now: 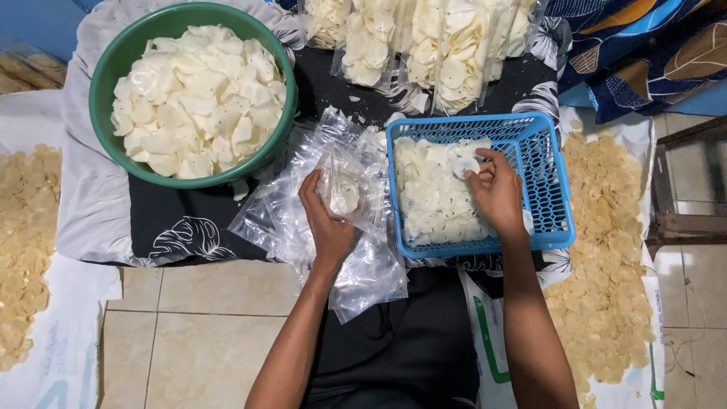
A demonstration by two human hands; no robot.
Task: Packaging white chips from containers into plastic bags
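Now right hand among crackers

Beige tiled floor spans six o'clock; a blue wall sits at eleven o'clock, a dark wooden frame at three, evenly lit.

A single head-worn camera looks almost straight down from close above the work area. The wearer's forearms enter from 6 o'clock. A round green plastic basin sits at 10 o'clock, a blue plastic mesh basket near centre-right.
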